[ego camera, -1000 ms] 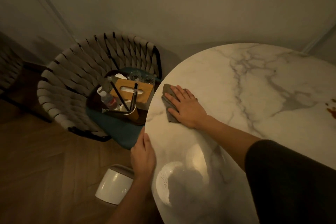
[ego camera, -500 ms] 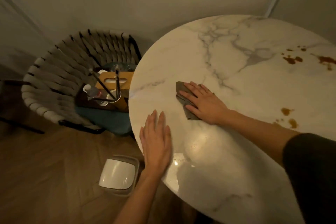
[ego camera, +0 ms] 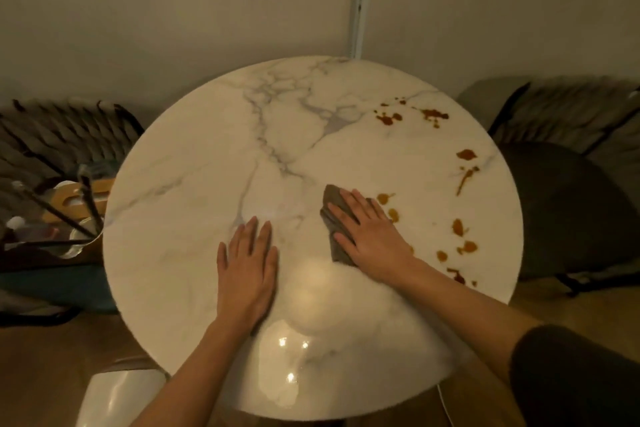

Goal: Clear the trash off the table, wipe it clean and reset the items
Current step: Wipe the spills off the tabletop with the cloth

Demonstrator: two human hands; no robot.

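A round white marble table (ego camera: 214, 135) fills the middle of the view. My right hand (ego camera: 372, 236) lies flat on a grey cloth (ego camera: 333, 199), pressing it onto the tabletop right of centre. Brown stains (ego camera: 462, 227) dot the table's right side, the nearest ones just right of the cloth. My left hand (ego camera: 247, 267) rests flat on the marble, fingers together and holding nothing. On the woven chair (ego camera: 59, 135) at the left sits a tray (ego camera: 20, 258) with the table's items: a wooden tissue box (ego camera: 74, 199), dark sticks, a small bottle.
A white trash bin (ego camera: 117, 399) stands on the wooden floor at the bottom left, under the table's edge. A second chair with a dark seat (ego camera: 568, 208) is at the right. A wall runs close behind the table.
My right hand has slid the cloth rightward from the table's left edge toward the stains. My left hand left the rim and now lies flat on the tabletop. The view has swung right.
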